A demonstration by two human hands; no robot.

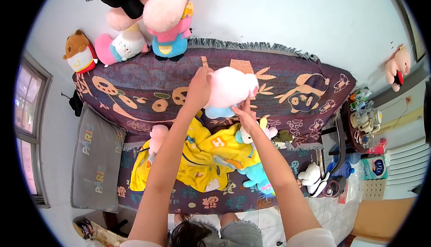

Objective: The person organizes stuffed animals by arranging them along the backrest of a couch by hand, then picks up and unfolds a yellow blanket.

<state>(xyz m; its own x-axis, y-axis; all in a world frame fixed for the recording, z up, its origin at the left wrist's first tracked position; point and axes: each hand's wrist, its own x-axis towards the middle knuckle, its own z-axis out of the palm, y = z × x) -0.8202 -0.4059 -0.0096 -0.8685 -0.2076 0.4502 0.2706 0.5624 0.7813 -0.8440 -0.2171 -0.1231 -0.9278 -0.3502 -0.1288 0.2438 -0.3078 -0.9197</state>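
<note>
A fluffy pale-pink plush toy with a light-blue lower part is held up in front of the sofa backrest. My left hand is closed on its left side, the fingertips partly hidden behind it. Lower down, my right hand grips the toy near its blue part at the right. Beneath my arms a crumpled yellow blanket covers part of the sofa seat. Another pink plush lies at the blanket's left end, and a turquoise plush is at its right end.
Several plush toys, including a brown bear and a blue-and-pink one, line the backrest top at left. A grey cushion leans at the left end. A white plush lies at right, near a cluttered side table.
</note>
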